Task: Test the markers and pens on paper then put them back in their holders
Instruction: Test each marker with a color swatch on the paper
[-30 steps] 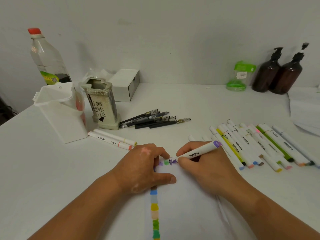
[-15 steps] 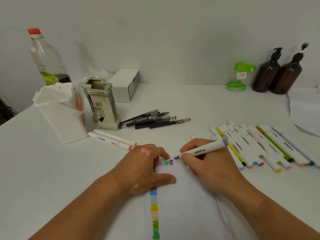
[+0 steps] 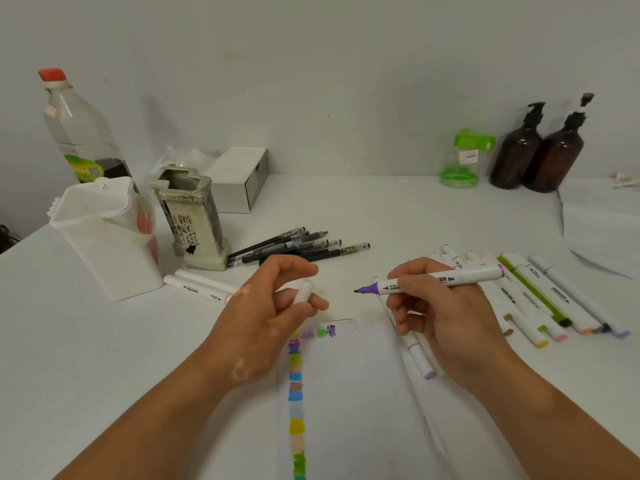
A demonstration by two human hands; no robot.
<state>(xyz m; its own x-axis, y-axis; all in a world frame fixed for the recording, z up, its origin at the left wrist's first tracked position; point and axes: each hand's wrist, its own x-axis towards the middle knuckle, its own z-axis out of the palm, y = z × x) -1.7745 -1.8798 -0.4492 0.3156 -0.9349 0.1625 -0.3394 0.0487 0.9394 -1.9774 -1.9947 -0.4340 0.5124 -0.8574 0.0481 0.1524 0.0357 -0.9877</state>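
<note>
Paper [image 3: 349,403]: at 6 o'clock, swatches [image 3: 296,393] down left edge, bare sheet toward 3 o'clock.
Left hand [image 3: 263,320]: lifted off paper, pinching white cap [image 3: 304,289].
Right hand [image 3: 446,320]: lifted, gripping purple marker [image 3: 467,276], tip toward 9 o'clock, short of cap.
Far edge: white holder [image 3: 107,247] at 10 o'clock, ceramic holder [image 3: 194,220] just beside.

On the table [image 3: 381,209], paper [image 3: 353,393] lies at six o'clock. The left holder [image 3: 107,251] and right holder [image 3: 194,220] stand at ten o'clock. Pens [image 3: 298,245] lie at twelve, markers [image 3: 533,292] at three.

Crackled glazed ceramic holder [image 3: 188,216], glossy brown plastic bottles [image 3: 540,154], matt paper [image 3: 353,393]
</note>
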